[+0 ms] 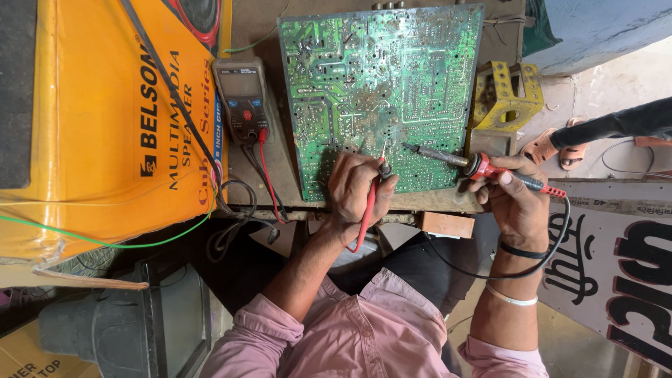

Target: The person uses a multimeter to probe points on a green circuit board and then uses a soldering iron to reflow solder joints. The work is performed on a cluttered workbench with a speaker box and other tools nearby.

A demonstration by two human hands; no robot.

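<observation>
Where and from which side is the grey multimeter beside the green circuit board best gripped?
Judging by its pose, grip the grey handheld multimeter across its long side edges near the screen end, coming from above: it lies flat, face up, and its red and black leads leave the lower end.

One green circuit board (381, 91), one multimeter (241, 98), one soldering iron (476, 165), two hands, one yellow box (91, 126)

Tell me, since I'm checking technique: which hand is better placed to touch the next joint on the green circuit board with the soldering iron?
Probably the right hand: it grips the red-handled soldering iron, whose tip rests over the green circuit board. The left hand holds a red probe.
</observation>
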